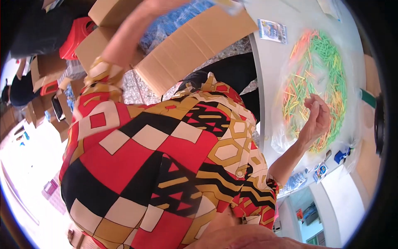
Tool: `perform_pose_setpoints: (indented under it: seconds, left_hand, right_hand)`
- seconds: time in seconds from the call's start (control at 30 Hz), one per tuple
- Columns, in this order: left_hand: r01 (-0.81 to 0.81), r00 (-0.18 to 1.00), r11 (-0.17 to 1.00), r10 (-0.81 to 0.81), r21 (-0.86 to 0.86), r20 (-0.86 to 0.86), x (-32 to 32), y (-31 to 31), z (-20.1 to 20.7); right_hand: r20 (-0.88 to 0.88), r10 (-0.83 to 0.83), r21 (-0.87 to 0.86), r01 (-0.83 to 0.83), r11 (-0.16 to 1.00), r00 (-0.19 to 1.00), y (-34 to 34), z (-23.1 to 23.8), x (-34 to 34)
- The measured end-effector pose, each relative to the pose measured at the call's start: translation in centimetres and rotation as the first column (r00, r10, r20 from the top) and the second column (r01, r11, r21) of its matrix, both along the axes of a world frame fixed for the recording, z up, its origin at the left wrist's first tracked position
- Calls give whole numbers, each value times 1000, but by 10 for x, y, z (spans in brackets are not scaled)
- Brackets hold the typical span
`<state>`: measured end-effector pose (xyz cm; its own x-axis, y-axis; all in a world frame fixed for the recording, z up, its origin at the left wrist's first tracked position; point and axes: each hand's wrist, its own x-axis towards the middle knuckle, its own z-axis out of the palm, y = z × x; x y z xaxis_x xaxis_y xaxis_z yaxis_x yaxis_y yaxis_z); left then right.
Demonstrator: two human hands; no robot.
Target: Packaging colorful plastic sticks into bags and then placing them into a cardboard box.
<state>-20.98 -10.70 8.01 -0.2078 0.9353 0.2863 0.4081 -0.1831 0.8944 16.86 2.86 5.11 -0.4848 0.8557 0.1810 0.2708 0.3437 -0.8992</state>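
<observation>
**Coloured sticks spread on plastic, right hand curled low over them**

On the right of the scene, in a loose, ring-like heap on clear plastic over a pale table: mostly green to the far and right, orange and yellow to the left and near.

Possible trouble: sticks rolling off the plastic after a brush from the bare forearm, laid across the near-left side; colours mixing further under a broad sweep; slack, wrinkled plastic likely to drag part of the heap along if snagged.

Fingers of the right hand: half curled, thumb close to the forefinger; cannot tell whether pinching a stick or merely touching the heap.

Left hand: at the far edge, blurred and partly cut off, above an open cardboard box with blue-striped packets inside. Finger spread unreadable. Just to the right, a blurred pale thing; impossible to say whether held.

Beyond the heap, on the far left of the table, one flat packet.
</observation>
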Motion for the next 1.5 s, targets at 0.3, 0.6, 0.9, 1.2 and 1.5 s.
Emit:
perform_pose_setpoints:
  seconds: [0.3, 0.6, 0.9, 1.2, 1.5]
  left_hand:
    - [7, 991, 731, 85, -682, 101, -96, -172, -132]
    - [-283, 946, 669, 77, -688, -314, -75, -164, -197]
    - [-336, 595, 782, -256, -525, -762, -48, -139, -133]
    - [40, 652, 917, -324, -396, -685, 33, 7, -43]
    - [630, 603, 634, -763, -449, -231, 238, 87, -55]
  right_hand:
    - [107, -13, -113, 25, 993, 994, 17, -36, 17]
    - [170, 76, -174, -46, 984, 983, 25, -58, 11]
    - [145, 28, -150, -5, 989, 989, 27, -56, -6]
    - [15, -84, 107, 82, 991, 996, 14, -64, 62]
    - [38, -782, 130, 772, 622, 623, -93, -51, 209]
